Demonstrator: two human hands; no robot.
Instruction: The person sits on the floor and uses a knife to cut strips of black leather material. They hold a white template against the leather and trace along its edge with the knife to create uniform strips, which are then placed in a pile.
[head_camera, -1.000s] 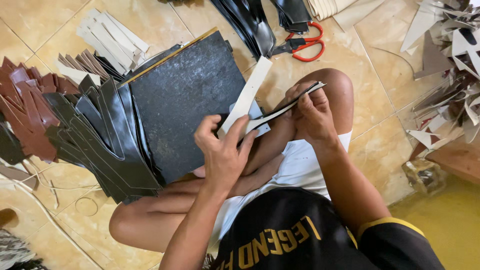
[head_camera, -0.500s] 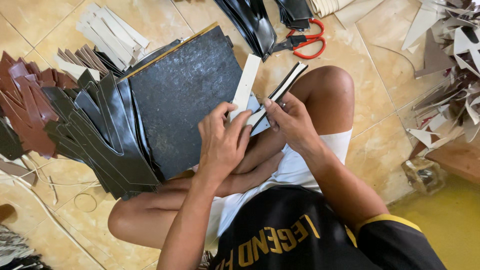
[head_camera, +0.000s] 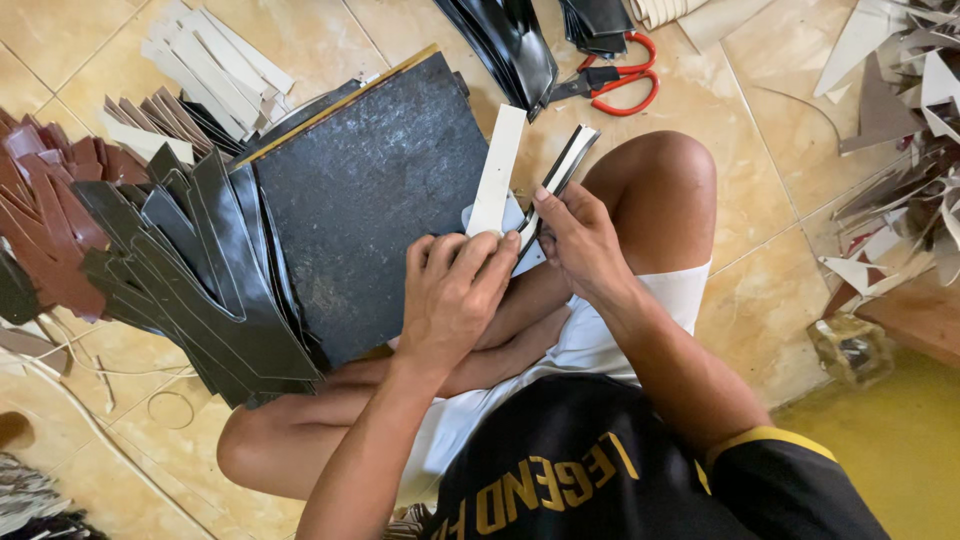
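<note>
A floor of pale beige tiles fills the view, and the person sits on it with legs folded; nearest the camera, the left hand is closed around the lower end of a pale flat strip, fingers curled over it and the strip rising upright from the grip; just beside it, the right hand pinches a narrow black strip with pale edges between thumb and fingertips, that strip tilted up and to the right, close alongside the pale one; both strips stand above the bent knee; just left of the hands a dark, rough square board lies on the floor, touching a fanned stack of black cut pieces; further left are reddish-brown cut pieces; beyond the board lies a fan of pale strips; at the far edge sit red-handled scissors beside glossy black pieces; scraps are heaped at the right.
</note>
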